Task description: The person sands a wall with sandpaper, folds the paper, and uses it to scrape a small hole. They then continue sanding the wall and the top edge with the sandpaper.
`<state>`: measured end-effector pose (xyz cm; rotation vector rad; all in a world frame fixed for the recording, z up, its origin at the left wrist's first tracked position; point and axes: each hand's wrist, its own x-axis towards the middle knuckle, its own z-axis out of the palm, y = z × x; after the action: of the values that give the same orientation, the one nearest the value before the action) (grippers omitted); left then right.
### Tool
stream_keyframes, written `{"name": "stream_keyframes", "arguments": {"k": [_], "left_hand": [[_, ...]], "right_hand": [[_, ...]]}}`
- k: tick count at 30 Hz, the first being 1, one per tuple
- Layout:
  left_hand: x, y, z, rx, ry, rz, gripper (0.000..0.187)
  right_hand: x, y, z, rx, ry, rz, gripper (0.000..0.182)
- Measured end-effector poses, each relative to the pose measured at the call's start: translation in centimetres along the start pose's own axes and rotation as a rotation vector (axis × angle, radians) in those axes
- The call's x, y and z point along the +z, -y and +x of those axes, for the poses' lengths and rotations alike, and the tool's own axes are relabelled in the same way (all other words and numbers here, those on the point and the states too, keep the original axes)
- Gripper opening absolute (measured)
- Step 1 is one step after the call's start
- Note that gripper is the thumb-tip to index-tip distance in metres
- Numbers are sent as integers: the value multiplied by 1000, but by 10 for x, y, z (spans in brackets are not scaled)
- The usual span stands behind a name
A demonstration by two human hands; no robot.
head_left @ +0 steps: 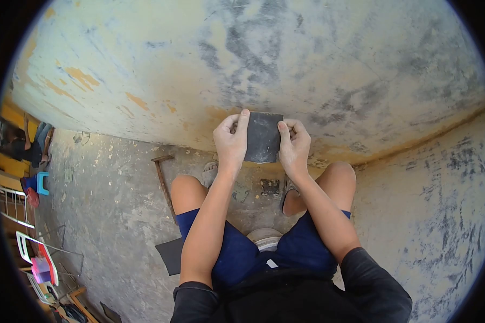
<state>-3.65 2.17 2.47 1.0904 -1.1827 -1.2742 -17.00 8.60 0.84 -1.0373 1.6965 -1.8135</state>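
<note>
Between my two hands is a dark, rectangular sheet of sandpaper (264, 139), held up in front of the wall with pale dust smudges on its face. My left hand (233, 139) pinches its left edge, thumb along the front near the top corner. On the opposite edge, my right hand (295, 144) grips with the thumb in front and fingers curled behind. Both hands look dusty. Behind the sheet rises a patchy wall (161, 70) with grey, white and ochre marks.
A hammer-like tool with a long handle (163, 180) lies on the floor left of my knee. Another dark sheet (170, 256) rests by my left thigh. Further left are a blue stool (42, 184), a folding chair (24, 247) and another person (33, 148). A second wall (431, 215) stands right.
</note>
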Motion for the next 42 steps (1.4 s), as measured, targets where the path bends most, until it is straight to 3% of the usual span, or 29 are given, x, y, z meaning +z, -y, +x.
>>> {"name": "stream_keyframes", "arguments": {"k": [7, 13, 15, 19, 25, 27, 30, 34, 40, 42], "left_hand": [[-10, 15, -6, 54, 16, 42, 34], [-13, 8, -22, -81, 88, -7, 31], [-26, 9, -24, -188, 337, 158, 31], [-24, 9, -27, -246, 277, 287, 30], [-16, 13, -26, -206, 274, 160, 28], [-22, 12, -27, -258, 420, 110, 26], [-28, 10, -28, -335, 475, 116, 24], [-27, 11, -25, -311, 394, 175, 24], [-42, 3, -14, -363, 533, 285, 29], [-39, -3, -22, -287, 454, 118, 29]], "right_hand": [[-6, -17, -11, 137, 85, 160, 19], [-16, -18, -6, 131, -1, 113, 19], [-17, -18, -6, 110, -4, 121, 20], [-17, -12, -10, 88, -8, 120, 20], [-23, -13, -4, 103, -80, 32, 20], [-27, -12, -3, 110, -92, -12, 21], [-27, -13, -5, 94, -100, -30, 21], [-26, -14, -4, 86, -89, 50, 21], [-27, -23, -9, 95, -21, 22, 22], [-26, -21, -9, 84, -7, 21, 22]]}}
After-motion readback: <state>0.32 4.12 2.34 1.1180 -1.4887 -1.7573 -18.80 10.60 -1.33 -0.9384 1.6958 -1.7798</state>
